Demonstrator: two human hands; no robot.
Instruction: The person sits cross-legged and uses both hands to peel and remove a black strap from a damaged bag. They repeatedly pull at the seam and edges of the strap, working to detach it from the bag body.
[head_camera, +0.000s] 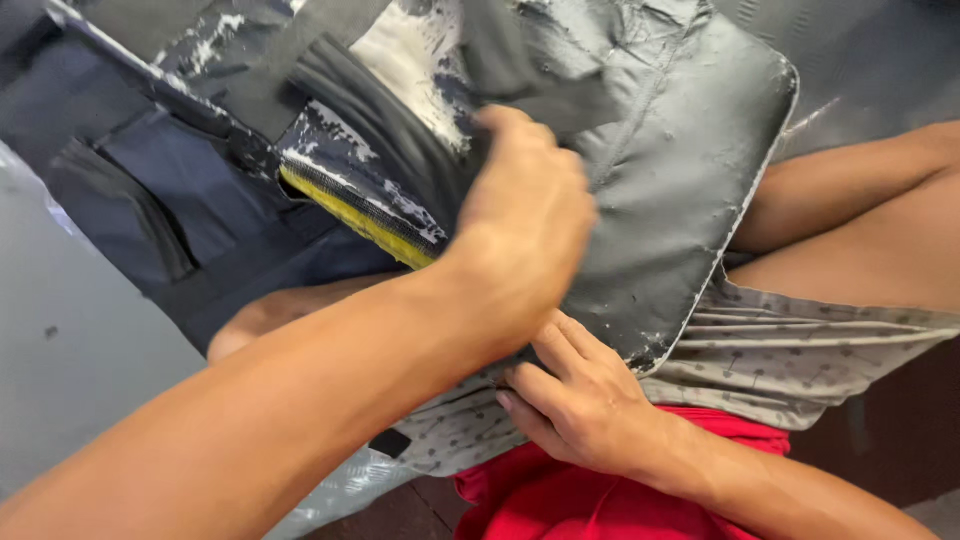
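Item: worn dark bag (660, 190), laid across our lap. Soft, floppy, light; coating flaking. Left hand (525, 215) closed on a far inner fold; right hand (580, 400) pinched the near edge. Best held by seams.

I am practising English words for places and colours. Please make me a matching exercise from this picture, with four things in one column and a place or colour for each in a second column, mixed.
Things:
1. left hand
2. right hand
3. worn dark bag
4. red cloth

Descriptions:
A. at the bottom edge of the picture, under the wrist
B. grey-black with a peeling surface and a yellow strip
C. reaching into the bag's opening
D. fingers at the bag's lower edge, on patterned shorts

Pairs: 1-C, 2-D, 3-B, 4-A
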